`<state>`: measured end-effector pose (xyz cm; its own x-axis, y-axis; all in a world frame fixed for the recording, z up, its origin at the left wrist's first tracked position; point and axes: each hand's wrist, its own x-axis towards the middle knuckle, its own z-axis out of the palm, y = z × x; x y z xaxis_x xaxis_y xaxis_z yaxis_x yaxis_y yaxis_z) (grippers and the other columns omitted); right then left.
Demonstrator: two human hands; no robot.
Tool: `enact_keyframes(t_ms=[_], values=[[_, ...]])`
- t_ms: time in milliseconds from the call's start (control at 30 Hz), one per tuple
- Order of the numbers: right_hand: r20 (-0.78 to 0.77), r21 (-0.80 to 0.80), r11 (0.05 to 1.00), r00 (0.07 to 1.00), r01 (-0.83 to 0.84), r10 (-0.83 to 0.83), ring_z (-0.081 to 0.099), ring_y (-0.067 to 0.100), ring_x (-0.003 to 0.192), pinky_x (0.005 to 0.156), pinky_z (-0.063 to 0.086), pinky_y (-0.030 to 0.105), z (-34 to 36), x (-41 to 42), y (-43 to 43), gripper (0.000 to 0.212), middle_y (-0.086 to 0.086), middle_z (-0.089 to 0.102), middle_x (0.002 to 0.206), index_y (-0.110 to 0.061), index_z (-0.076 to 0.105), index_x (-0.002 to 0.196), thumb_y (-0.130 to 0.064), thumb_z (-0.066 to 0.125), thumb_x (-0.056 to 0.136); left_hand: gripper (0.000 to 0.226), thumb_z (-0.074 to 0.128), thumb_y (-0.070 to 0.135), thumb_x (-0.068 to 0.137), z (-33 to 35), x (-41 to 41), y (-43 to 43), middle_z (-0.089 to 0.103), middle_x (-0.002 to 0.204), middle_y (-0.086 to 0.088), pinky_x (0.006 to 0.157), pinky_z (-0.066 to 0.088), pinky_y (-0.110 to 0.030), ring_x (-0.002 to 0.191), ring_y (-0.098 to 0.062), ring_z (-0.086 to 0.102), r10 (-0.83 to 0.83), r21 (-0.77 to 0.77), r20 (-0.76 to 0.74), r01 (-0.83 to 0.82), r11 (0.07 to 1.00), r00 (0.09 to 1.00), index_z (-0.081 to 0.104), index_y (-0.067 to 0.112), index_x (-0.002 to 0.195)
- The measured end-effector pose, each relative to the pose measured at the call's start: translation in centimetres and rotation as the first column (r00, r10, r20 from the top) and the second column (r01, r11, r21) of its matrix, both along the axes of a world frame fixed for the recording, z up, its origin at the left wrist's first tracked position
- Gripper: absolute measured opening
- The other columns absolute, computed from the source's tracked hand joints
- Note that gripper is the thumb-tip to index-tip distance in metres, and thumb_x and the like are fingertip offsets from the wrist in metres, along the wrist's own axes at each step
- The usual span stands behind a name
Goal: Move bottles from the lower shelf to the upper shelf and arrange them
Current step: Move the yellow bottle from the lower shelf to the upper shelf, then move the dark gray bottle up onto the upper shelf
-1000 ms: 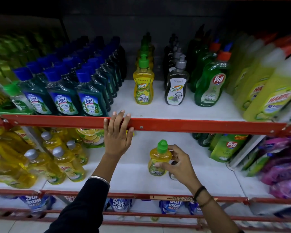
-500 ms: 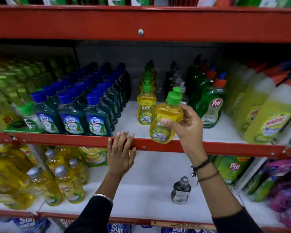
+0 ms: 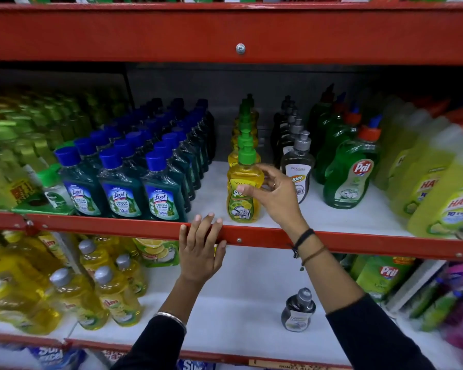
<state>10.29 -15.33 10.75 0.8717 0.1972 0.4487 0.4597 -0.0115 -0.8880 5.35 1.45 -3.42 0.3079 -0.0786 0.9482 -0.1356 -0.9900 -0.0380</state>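
Note:
A yellow dish-soap bottle [image 3: 242,206] with a green pump cap stands upright on the white upper shelf [image 3: 332,220], at the front of a row of matching yellow bottles. My right hand [image 3: 273,196] is wrapped around its right side, thumb across the label. My left hand [image 3: 199,255] lies flat on the red front rail [image 3: 358,243] of that shelf, fingers spread and holding nothing. One small dark grey bottle [image 3: 297,311] with a silver cap stands alone on the lower shelf [image 3: 238,303], below my right forearm.
Blue-capped Lizol bottles [image 3: 120,190] fill the upper shelf's left. Grey pump bottles [image 3: 297,169], green Pril bottles [image 3: 350,177] and Harpic bottles [image 3: 444,198] stand to the right. Yellow Vim bottles [image 3: 112,297] crowd the lower left, Pril pouches [image 3: 380,276] the lower right. A red beam [image 3: 145,36] runs overhead.
My right hand lifted the yellow bottle off the lower shelf, carried it over the red rail and set it upright at the front of the yellow row. My left hand stayed on the rail.

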Motion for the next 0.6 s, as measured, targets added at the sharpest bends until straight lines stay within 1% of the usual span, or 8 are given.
enact_keyframes(t_ms=[67, 133, 200, 300, 400, 467, 500, 600], values=[[-0.011, -0.032, 0.999, 1.000, -0.019, 0.019, 0.068, 0.015, 0.097, 0.085, 0.055, 0.026, 0.0, 0.1, 0.0, 0.054, 0.004, 0.070, 0.106, -0.013, 0.060, 0.115, -0.016, 0.082, 0.066, 0.044, 0.032, 0.038, 0.101, 0.0, 0.1, 0.0, 0.032, 0.145, 0.000, 0.120, 0.009, -0.042, 0.136, -0.024, 0.028, 0.003, 0.002, 0.006, -0.003, 1.000, 1.000, 0.033, 0.018, 0.141], [-0.008, -0.068, 0.997, 1.000, -0.024, 0.024, 0.067, 0.010, 0.098, 0.085, 0.053, 0.022, 0.2, -0.2, -0.1, 0.055, 0.001, 0.069, 0.108, -0.013, 0.059, 0.118, -0.018, 0.081, 0.068, 0.044, 0.032, 0.038, 0.101, -0.1, 0.1, 0.0, 0.032, 0.145, 0.000, 0.120, 0.008, -0.042, 0.137, -0.023, 0.028, 0.007, 0.003, 0.007, -0.007, 1.000, 1.000, 0.033, 0.018, 0.140], [0.039, -0.080, 0.996, 0.999, 0.034, -0.031, 0.062, 0.002, 0.104, 0.088, 0.049, 0.016, 0.4, -1.3, -0.7, 0.055, -0.002, 0.065, 0.116, -0.019, 0.056, 0.121, -0.022, 0.079, 0.072, 0.044, 0.033, 0.038, 0.101, -0.1, 0.1, 0.0, 0.032, 0.145, 0.000, 0.120, 0.008, -0.042, 0.139, -0.022, 0.026, 0.009, 0.004, 0.008, -0.009, 1.000, 1.000, 0.033, 0.018, 0.140], [0.150, 0.059, 0.988, 0.977, 0.144, -0.151, 0.059, 0.007, 0.111, 0.093, 0.048, 0.021, -0.1, -4.4, -2.5, 0.046, 0.002, 0.064, 0.119, -0.025, 0.056, 0.119, -0.022, 0.075, 0.077, 0.044, 0.033, 0.038, 0.100, -0.1, 0.2, -0.1, 0.033, 0.145, -0.001, 0.120, 0.009, -0.042, 0.138, -0.023, 0.027, 0.008, 0.004, 0.018, -0.008, 1.000, 1.000, 0.034, 0.018, 0.140], [0.183, 0.141, 0.982, 0.971, 0.126, -0.151, 0.063, 0.016, 0.105, 0.088, 0.052, 0.029, -2.5, -7.8, -4.9, 0.037, 0.003, 0.067, 0.110, -0.032, 0.058, 0.112, -0.020, 0.071, 0.079, 0.044, 0.034, 0.036, 0.100, 0.0, 0.2, -0.1, 0.037, 0.142, -0.002, 0.120, 0.008, -0.042, 0.136, -0.025, 0.028, 0.012, -0.002, 0.031, -0.012, 1.000, 0.999, 0.035, 0.017, 0.139], [0.144, 0.111, 0.985, 0.979, 0.129, -0.145, 0.065, 0.017, 0.102, 0.085, 0.053, 0.029, -5.7, -9.4, -7.1, 0.034, -0.006, 0.069, 0.106, -0.030, 0.060, 0.111, -0.023, 0.069, 0.079, 0.044, 0.034, 0.036, 0.100, -0.2, 0.2, -0.2, 0.040, 0.139, -0.005, 0.120, 0.008, -0.042, 0.136, -0.026, 0.028, 0.016, -0.007, 0.040, -0.016, 1.000, 0.999, 0.035, 0.017, 0.139], [0.101, 0.072, 0.986, 0.983, 0.150, -0.156, 0.065, 0.015, 0.102, 0.086, 0.053, 0.029, -7.7, -9.8, -8.3, 0.033, -0.009, 0.069, 0.106, -0.027, 0.061, 0.111, -0.029, 0.069, 0.079, 0.044, 0.034, 0.035, 0.100, -0.3, 0.2, -0.3, 0.042, 0.137, -0.006, 0.120, 0.008, -0.042, 0.136, -0.026, 0.028, 0.017, -0.013, 0.044, -0.016, 1.000, 0.999, 0.035, 0.016, 0.139], [-0.127, -0.046, 0.971, 0.963, 0.235, -0.239, 0.061, 0.008, 0.107, 0.093, 0.051, 0.037, -14.1, -10.5, -11.6, 0.052, -0.010, 0.067, 0.112, -0.026, 0.060, 0.110, -0.060, 0.066, 0.072, 0.043, 0.034, 0.036, 0.100, -0.3, 0.2, -0.7, 0.043, 0.135, -0.007, 0.120, 0.008, -0.042, 0.136, -0.026, 0.027, 0.008, -0.045, 0.053, -0.005, 0.999, 0.999, 0.035, 0.016, 0.138]])
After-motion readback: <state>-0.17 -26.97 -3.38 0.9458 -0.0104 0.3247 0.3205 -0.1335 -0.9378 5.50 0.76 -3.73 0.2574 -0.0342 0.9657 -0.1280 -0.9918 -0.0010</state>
